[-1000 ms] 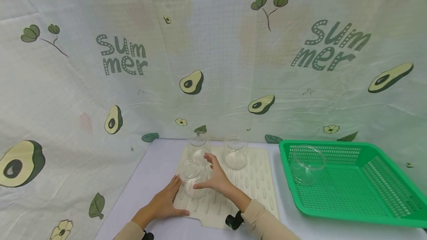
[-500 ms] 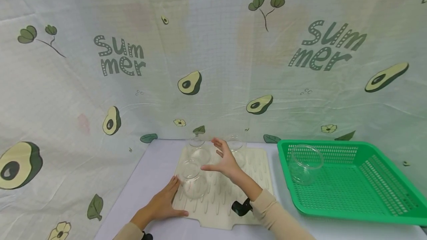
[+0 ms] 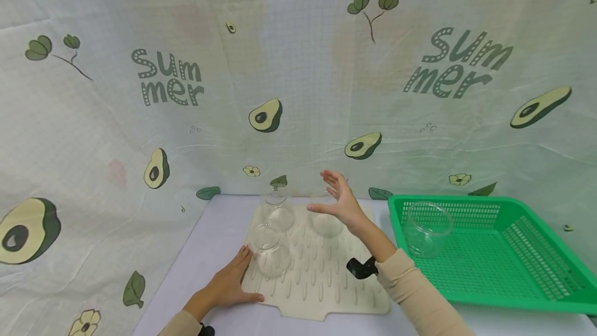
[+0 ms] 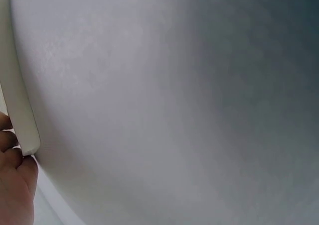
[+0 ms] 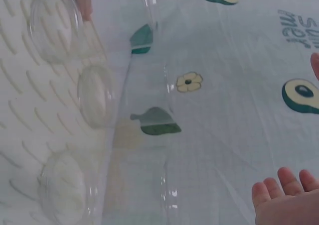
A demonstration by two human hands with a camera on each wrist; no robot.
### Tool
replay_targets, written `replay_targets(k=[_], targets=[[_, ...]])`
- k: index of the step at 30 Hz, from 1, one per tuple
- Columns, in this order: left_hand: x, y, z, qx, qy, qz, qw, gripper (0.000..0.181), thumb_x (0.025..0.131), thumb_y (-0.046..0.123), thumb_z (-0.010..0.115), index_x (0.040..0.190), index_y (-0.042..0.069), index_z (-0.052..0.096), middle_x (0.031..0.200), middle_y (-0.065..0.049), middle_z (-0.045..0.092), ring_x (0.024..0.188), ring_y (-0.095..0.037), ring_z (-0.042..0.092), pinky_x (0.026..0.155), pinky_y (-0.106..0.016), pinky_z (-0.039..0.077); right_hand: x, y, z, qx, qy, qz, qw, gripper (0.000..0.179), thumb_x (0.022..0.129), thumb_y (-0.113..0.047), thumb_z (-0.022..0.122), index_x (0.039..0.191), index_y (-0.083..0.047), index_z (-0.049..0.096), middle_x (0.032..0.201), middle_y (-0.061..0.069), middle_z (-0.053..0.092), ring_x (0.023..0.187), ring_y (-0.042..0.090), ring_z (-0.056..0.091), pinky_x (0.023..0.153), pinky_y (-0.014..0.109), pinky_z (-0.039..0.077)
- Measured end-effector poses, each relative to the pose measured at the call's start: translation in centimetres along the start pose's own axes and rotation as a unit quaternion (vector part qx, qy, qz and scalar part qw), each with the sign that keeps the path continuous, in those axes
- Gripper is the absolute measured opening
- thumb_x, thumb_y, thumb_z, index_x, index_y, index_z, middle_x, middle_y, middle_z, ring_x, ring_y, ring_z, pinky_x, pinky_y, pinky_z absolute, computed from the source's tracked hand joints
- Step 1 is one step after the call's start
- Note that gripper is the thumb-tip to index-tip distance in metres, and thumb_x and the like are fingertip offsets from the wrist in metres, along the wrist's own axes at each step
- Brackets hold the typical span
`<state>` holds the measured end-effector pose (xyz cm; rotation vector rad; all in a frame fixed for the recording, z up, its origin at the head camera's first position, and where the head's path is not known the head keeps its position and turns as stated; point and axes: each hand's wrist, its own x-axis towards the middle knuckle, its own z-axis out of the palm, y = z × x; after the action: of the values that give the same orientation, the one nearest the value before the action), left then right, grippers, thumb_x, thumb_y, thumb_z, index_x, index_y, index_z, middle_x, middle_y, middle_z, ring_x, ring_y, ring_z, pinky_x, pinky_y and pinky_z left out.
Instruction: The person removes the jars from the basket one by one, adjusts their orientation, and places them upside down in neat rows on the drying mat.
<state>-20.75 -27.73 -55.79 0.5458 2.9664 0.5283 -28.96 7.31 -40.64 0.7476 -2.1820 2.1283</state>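
Three clear cups stand on a cream ribbed drying mat (image 3: pixel 326 284), narrow ends up: a front left cup (image 3: pixel 272 261), a back left cup (image 3: pixel 280 218) and a back right cup (image 3: pixel 326 226). My right hand (image 3: pixel 342 205) hovers over the back right cup and overlaps its top, thumb spread from the fingers, holding nothing. In the right wrist view, its fingers (image 5: pixel 284 187) show at the lower right. Beside the front left cup, my left hand (image 3: pixel 228 284) rests along the mat's left edge with straight fingers. The left wrist view shows its fingertips (image 4: pixel 11 140) touching the mat's edge.
A green plastic basket (image 3: pixel 471 200) stands on the white table to the right of the mat. One more clear cup (image 3: pixel 429 229) sits in its left part, rim up. A printed cloth (image 3: pixel 298 66) hangs right behind the table.
My right hand has moved from over the front left cup, back and to the right, to the back right cup. The left hand stays at the mat's edge.
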Motion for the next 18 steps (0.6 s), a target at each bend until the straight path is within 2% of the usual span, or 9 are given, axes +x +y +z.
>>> replay_targets(k=[4, 11, 18], targets=[[0.0, -0.1, 0.1, 0.007, 0.001, -0.002, 1.0, 0.133, 0.064, 0.085, 0.068, 0.154, -0.005, 0.029, 0.161, -0.022, 0.021, 0.148, -0.037, 0.019, 0.11, -0.054, 0.036, 0.1, -0.2, -1.9, -0.014, 0.013, -0.003, 0.9998, 0.097, 0.08, -0.005, 0.083, 0.155, -0.006, 0.022, 0.158, 0.013, 0.029, 0.148, 0.031, 0.021, 0.119, 0.046, 0.019], [0.1, -0.3, 0.4, 0.003, 0.001, -0.003, 1.0, 0.133, 0.063, 0.087, 0.066, 0.154, -0.004, 0.029, 0.162, -0.02, 0.021, 0.149, -0.035, 0.018, 0.111, -0.052, 0.034, -0.3, -0.8, -5.0, -0.032, 0.03, -0.002, 0.999, 0.095, 0.081, -0.001, 0.081, 0.155, -0.004, 0.022, 0.158, 0.019, 0.027, 0.148, 0.033, 0.021, 0.119, 0.046, 0.019], [0.2, -0.4, 0.4, 0.002, 0.0, 0.0, 1.0, 0.133, 0.064, 0.086, 0.067, 0.153, -0.005, 0.03, 0.162, -0.021, 0.021, 0.149, -0.035, 0.018, 0.111, -0.052, 0.034, -0.9, -1.1, -7.9, -0.052, 0.041, 0.012, 0.9977, 0.093, 0.083, -0.002, 0.08, 0.155, -0.001, 0.02, 0.158, 0.014, 0.029, 0.149, 0.03, 0.019, 0.12, 0.046, 0.017]])
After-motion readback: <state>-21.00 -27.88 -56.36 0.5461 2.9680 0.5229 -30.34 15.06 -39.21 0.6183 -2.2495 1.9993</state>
